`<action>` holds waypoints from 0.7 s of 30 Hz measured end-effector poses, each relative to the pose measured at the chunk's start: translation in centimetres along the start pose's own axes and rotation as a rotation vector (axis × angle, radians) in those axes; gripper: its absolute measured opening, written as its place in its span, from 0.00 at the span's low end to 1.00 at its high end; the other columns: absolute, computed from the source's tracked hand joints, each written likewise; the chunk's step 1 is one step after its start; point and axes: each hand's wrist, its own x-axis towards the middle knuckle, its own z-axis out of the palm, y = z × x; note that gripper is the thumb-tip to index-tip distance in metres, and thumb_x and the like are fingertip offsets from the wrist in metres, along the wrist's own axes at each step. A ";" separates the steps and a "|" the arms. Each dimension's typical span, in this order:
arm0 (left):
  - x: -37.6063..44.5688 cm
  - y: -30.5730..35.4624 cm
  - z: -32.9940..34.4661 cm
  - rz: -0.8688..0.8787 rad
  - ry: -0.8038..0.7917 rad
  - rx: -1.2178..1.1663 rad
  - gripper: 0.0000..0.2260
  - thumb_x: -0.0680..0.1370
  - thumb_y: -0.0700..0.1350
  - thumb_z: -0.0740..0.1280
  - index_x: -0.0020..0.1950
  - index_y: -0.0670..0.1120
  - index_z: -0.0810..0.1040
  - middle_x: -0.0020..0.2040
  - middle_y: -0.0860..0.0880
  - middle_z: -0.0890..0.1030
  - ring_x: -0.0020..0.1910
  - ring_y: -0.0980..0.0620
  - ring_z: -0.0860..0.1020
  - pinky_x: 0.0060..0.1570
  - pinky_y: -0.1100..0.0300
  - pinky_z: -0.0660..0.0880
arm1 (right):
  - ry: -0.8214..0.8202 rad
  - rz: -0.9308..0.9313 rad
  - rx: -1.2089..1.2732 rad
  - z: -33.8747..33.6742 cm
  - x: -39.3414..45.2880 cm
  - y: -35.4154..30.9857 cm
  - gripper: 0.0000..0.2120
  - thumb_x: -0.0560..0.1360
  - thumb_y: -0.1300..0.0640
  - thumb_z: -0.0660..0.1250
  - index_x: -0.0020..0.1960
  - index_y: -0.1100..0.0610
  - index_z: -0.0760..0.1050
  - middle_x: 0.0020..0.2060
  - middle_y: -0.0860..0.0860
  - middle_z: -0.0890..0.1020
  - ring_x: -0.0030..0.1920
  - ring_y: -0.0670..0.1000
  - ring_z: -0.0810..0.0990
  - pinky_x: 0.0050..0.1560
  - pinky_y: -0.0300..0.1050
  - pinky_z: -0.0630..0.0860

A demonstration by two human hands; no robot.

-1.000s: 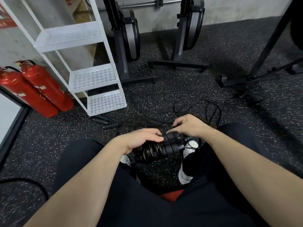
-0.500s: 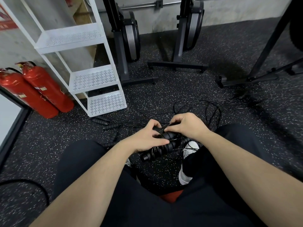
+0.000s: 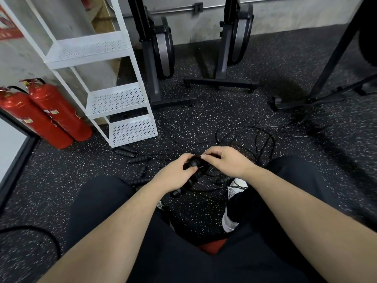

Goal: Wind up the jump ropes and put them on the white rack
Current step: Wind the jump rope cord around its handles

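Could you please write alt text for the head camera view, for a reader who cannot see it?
A seated person's left hand grips a pair of black jump-rope handles while the right hand pinches the thin cord at their top. More handles and tangled rope lie on the speckled floor, near a white rack and two red fire extinguishers.

No text, brand or number can be read anywhere in the head view. The two red fire extinguishers [image 3: 51, 115], standing at the left edge of the speckled floor [image 3: 204, 123], each carry small pale labels [image 3: 53, 112] on their bodies, but the print on them is too small and blurred to make out. A red sign [image 3: 8, 30] on the wall at the far left edge shows faint pale marks that could be characters; they cannot be deciphered either. The white rack [image 3: 114, 99] and the black machines [image 3: 163, 48] behind it show no legible marking
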 end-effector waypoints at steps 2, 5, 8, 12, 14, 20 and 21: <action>0.0 0.1 0.0 -0.004 0.050 -0.028 0.19 0.84 0.57 0.61 0.74 0.69 0.63 0.70 0.56 0.77 0.66 0.50 0.77 0.68 0.48 0.72 | 0.019 0.078 0.040 -0.2 -0.1 -0.4 0.18 0.80 0.37 0.62 0.44 0.49 0.80 0.25 0.41 0.75 0.26 0.42 0.71 0.34 0.44 0.70; -0.1 0.7 0.3 0.008 0.096 -0.028 0.20 0.84 0.57 0.59 0.73 0.75 0.60 0.67 0.58 0.77 0.61 0.51 0.78 0.65 0.51 0.73 | 0.007 0.162 0.132 -0.4 -0.1 -0.9 0.24 0.82 0.37 0.58 0.39 0.53 0.77 0.25 0.45 0.69 0.24 0.46 0.65 0.32 0.43 0.64; 0.3 0.8 0.7 -0.006 0.131 -0.149 0.20 0.85 0.55 0.61 0.75 0.73 0.63 0.70 0.57 0.76 0.65 0.52 0.76 0.68 0.50 0.72 | -0.034 0.072 0.174 0.0 -0.5 -1.2 0.20 0.83 0.43 0.61 0.38 0.52 0.77 0.25 0.45 0.69 0.23 0.44 0.64 0.28 0.41 0.64; 0.3 0.7 0.8 -0.087 0.107 -0.499 0.19 0.83 0.50 0.66 0.74 0.62 0.72 0.64 0.54 0.82 0.61 0.52 0.80 0.67 0.51 0.74 | -0.049 0.010 0.184 0.5 -0.5 -1.4 0.17 0.82 0.46 0.65 0.37 0.52 0.76 0.26 0.42 0.71 0.25 0.43 0.65 0.28 0.38 0.64; 0.3 0.5 0.7 -0.130 0.080 -0.642 0.16 0.83 0.47 0.67 0.71 0.58 0.77 0.59 0.52 0.85 0.59 0.50 0.83 0.64 0.49 0.78 | -0.058 0.019 0.215 0.5 -0.4 -1.3 0.18 0.81 0.45 0.65 0.35 0.50 0.75 0.26 0.43 0.71 0.26 0.44 0.65 0.28 0.39 0.63; 0.3 0.5 0.4 -0.173 0.074 -0.747 0.12 0.83 0.44 0.66 0.66 0.53 0.81 0.56 0.47 0.86 0.55 0.46 0.84 0.49 0.53 0.81 | -0.084 0.060 0.262 0.6 -0.4 -1.8 0.19 0.82 0.45 0.64 0.34 0.49 0.74 0.29 0.49 0.71 0.26 0.46 0.65 0.27 0.39 0.62; 0.2 0.5 0.4 -0.178 0.079 -0.749 0.12 0.83 0.44 0.66 0.66 0.53 0.81 0.56 0.47 0.86 0.54 0.46 0.85 0.48 0.53 0.81 | -0.090 0.070 0.255 0.7 -0.5 -1.8 0.19 0.82 0.44 0.63 0.35 0.50 0.74 0.29 0.50 0.71 0.26 0.46 0.65 0.27 0.40 0.62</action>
